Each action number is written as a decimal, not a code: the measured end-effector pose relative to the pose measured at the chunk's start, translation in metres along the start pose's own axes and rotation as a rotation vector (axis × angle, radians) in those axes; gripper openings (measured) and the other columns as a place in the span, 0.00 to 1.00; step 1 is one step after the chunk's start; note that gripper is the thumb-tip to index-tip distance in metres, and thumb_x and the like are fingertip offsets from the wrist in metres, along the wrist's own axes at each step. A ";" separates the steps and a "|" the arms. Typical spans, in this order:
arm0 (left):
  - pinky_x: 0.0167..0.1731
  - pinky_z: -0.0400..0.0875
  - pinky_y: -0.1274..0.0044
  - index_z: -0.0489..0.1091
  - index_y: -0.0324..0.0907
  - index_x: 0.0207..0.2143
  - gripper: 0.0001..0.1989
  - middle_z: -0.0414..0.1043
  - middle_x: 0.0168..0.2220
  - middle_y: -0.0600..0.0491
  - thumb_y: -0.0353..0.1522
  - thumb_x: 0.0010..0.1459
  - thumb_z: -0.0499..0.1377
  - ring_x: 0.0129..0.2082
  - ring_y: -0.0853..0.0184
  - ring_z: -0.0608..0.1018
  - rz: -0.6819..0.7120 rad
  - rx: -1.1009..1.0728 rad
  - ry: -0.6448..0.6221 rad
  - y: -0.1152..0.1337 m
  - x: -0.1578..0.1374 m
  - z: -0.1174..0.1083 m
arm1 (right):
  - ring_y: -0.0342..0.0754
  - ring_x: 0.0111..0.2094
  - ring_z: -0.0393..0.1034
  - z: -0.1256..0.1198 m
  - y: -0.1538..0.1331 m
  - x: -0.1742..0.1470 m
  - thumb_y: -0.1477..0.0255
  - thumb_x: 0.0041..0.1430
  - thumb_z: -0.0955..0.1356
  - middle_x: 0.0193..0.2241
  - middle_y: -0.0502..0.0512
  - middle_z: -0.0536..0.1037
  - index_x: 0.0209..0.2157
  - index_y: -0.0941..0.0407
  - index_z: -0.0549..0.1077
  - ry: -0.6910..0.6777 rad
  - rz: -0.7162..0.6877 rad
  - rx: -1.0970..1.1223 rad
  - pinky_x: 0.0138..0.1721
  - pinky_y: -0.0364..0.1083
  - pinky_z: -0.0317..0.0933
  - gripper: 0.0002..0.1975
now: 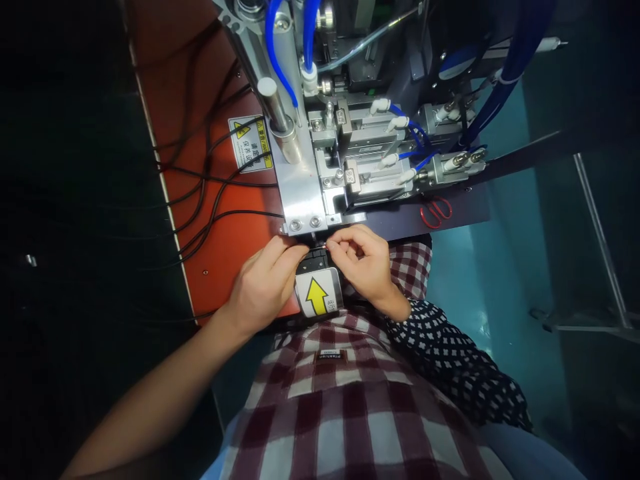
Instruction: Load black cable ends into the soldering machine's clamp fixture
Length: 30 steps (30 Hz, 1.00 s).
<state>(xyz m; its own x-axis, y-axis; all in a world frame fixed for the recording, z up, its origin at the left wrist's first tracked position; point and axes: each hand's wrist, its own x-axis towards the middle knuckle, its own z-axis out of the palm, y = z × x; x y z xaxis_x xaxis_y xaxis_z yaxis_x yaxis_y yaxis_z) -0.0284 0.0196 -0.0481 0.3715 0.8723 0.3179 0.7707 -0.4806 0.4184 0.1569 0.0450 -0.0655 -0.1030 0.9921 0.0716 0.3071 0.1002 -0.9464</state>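
Observation:
My left hand [267, 277] is closed in a pinch at the front of a metal machine [300, 193], just above a black block [316, 261]. Facing it, my right hand [365, 260] also pinches with thumb and forefinger. Between the two sets of fingertips runs a thin, small piece [317, 247], too small to name. Below the black block sits a white label with a yellow arrow [316, 297] pointing toward the machine.
Black cables [205, 180] cross the orange-red machine base [225, 260] at left, beside a warning label [250, 143]. Pneumatic cylinders [375, 173] with blue tubes [280, 53] fill the upper middle. Red-handled scissors [436, 213] lie on the dark plate at right.

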 end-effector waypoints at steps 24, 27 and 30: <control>0.33 0.73 0.75 0.71 0.37 0.45 0.12 0.73 0.37 0.46 0.23 0.62 0.51 0.35 0.64 0.77 0.046 0.080 -0.019 -0.002 -0.001 0.000 | 0.41 0.23 0.61 -0.003 0.008 -0.004 0.70 0.61 0.67 0.24 0.48 0.70 0.30 0.56 0.71 -0.100 0.194 0.036 0.24 0.43 0.58 0.06; 0.34 0.73 0.74 0.71 0.38 0.45 0.13 0.73 0.38 0.45 0.23 0.62 0.51 0.36 0.64 0.77 0.038 0.066 -0.029 -0.003 -0.002 0.001 | 0.41 0.21 0.59 -0.004 0.013 -0.003 0.68 0.61 0.67 0.22 0.47 0.69 0.30 0.56 0.71 -0.139 0.279 0.129 0.22 0.42 0.56 0.07; 0.35 0.73 0.74 0.70 0.39 0.46 0.14 0.73 0.38 0.45 0.24 0.63 0.50 0.36 0.64 0.77 0.024 0.045 -0.039 -0.003 -0.002 0.001 | 0.40 0.20 0.58 -0.009 0.012 -0.002 0.67 0.61 0.66 0.22 0.47 0.69 0.31 0.57 0.72 -0.153 0.331 0.127 0.21 0.42 0.55 0.08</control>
<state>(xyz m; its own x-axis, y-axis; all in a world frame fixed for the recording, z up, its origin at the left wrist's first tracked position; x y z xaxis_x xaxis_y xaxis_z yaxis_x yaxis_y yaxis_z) -0.0310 0.0194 -0.0512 0.4095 0.8638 0.2935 0.7834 -0.4978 0.3720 0.1692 0.0449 -0.0741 -0.1607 0.9457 -0.2826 0.2286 -0.2429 -0.9427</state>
